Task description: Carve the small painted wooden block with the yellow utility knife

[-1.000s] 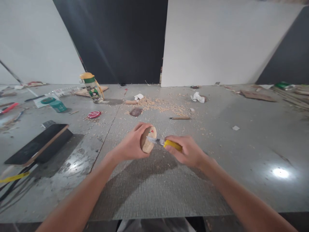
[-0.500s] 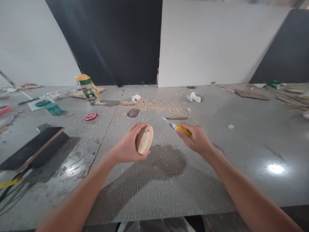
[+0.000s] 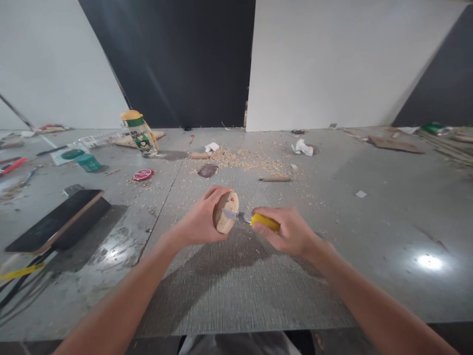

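Note:
An oval piece of pale wood [image 3: 224, 227] with small red and green marks is gripped in my left hand [image 3: 201, 219], thumb and fingers curled round its ends. My right hand [image 3: 284, 229] is closed round the yellow handle of a knife [image 3: 266, 222]. The knife's metal blade points left and overlaps the wood's face; whether it touches cannot be made out. Beyond the hands, a thin wooden-handled tool [image 3: 276, 179] lies on the grey table [image 3: 332, 197]. Wood shavings [image 3: 240, 160] are scattered behind it.
On the left stand a black box-like object [image 3: 55, 222], a yellow-lidded bottle [image 3: 140, 133] and a teal container [image 3: 87, 162]. A round red lid [image 3: 143, 175] lies nearer. Crumpled tissue [image 3: 303, 147] and wood scraps [image 3: 395, 144] lie towards the back right.
My right hand has brought the knife left and down, so its blade now overlaps the wood. My left hand keeps its hold, with the wood's face turned slightly more into view.

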`<act>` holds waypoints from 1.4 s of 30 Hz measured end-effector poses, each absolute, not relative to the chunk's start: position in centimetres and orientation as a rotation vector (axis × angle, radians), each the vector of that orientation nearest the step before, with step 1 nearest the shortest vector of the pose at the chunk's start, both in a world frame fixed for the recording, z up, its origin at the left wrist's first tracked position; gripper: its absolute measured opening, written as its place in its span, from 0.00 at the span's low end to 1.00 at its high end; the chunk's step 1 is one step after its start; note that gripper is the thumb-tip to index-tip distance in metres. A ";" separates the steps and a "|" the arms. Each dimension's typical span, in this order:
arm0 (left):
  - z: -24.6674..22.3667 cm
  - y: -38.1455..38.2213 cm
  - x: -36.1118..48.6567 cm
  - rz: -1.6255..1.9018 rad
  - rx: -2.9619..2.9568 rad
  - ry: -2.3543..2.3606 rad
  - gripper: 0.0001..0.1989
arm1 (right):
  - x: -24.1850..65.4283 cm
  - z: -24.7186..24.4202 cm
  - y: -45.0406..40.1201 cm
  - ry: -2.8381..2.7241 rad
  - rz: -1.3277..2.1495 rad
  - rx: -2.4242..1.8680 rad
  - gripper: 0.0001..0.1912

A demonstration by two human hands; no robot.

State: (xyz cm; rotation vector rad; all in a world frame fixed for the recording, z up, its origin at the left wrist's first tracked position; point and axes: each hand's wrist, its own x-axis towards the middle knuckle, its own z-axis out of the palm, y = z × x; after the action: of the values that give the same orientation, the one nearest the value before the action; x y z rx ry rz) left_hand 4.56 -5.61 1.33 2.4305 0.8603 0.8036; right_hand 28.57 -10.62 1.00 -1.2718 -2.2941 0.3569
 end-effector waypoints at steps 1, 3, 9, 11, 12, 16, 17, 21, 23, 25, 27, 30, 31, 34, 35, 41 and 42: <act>1.2 -5.6 4.5 0.800 2.426 0.859 0.38 | 28.5 1.0 -10.7 -2.298 0.335 -1.282 0.17; 1.1 -5.5 4.5 0.793 2.423 0.861 0.39 | 28.5 1.0 -10.7 -2.300 0.288 -1.294 0.17; 1.8 -5.7 4.3 0.738 2.444 0.891 0.38 | 31.2 0.7 -9.4 -2.180 0.142 -1.418 0.17; 2.3 -5.9 4.1 0.736 2.455 0.925 0.38 | 32.8 0.7 -8.6 -2.031 0.104 -1.481 0.19; 2.4 -6.0 4.1 0.745 2.461 0.941 0.38 | 33.4 0.8 -8.4 -1.979 0.094 -1.491 0.20; 2.4 -6.0 4.0 0.747 2.481 0.944 0.38 | 33.1 0.9 -8.5 -1.979 0.145 -1.442 0.19; 2.3 -5.9 4.0 0.745 2.483 0.933 0.39 | 32.5 0.9 -8.8 -2.021 0.192 -1.410 0.19; 1.7 -5.7 4.3 0.773 2.495 0.905 0.39 | 29.7 0.9 -10.1 -2.228 0.366 -1.288 0.16; 1.6 -5.7 4.4 0.778 2.505 0.907 0.37 | 28.9 0.9 -10.4 -2.289 0.381 -1.277 0.16; 1.6 -5.6 4.5 0.768 2.513 0.909 0.35 | 28.6 0.9 -10.6 -2.315 0.354 -1.292 0.16; 1.6 -5.6 4.5 0.758 2.517 0.911 0.35 | 28.6 0.9 -10.6 -2.328 0.300 -1.311 0.16; 1.4 -5.6 4.4 0.747 2.530 0.929 0.35 | 28.8 0.7 -10.5 -2.347 0.203 -1.333 0.17; 1.4 -5.6 4.4 0.741 2.536 0.935 0.34 | 28.9 0.6 -10.4 -2.356 0.176 -1.337 0.17; 1.3 -5.6 4.3 0.726 2.544 0.922 0.33 | 29.1 0.5 -10.3 -2.374 0.110 -1.338 0.17; 1.3 -5.5 4.3 0.723 2.541 0.911 0.34 | 29.1 0.5 -10.3 -2.377 0.092 -1.336 0.17; 1.4 -5.5 4.3 0.694 2.494 0.902 0.38 | 29.7 0.5 -10.0 -2.380 0.054 -1.319 0.17; 1.5 -5.5 4.2 0.692 2.489 0.897 0.39 | 30.2 0.5 -9.7 -2.349 0.059 -1.350 0.18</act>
State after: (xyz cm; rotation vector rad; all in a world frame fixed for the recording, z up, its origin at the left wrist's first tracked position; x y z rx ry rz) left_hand 4.20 -5.52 1.50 2.4892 0.8970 0.6920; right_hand 30.20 -9.74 0.49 -1.3502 -2.3493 0.0586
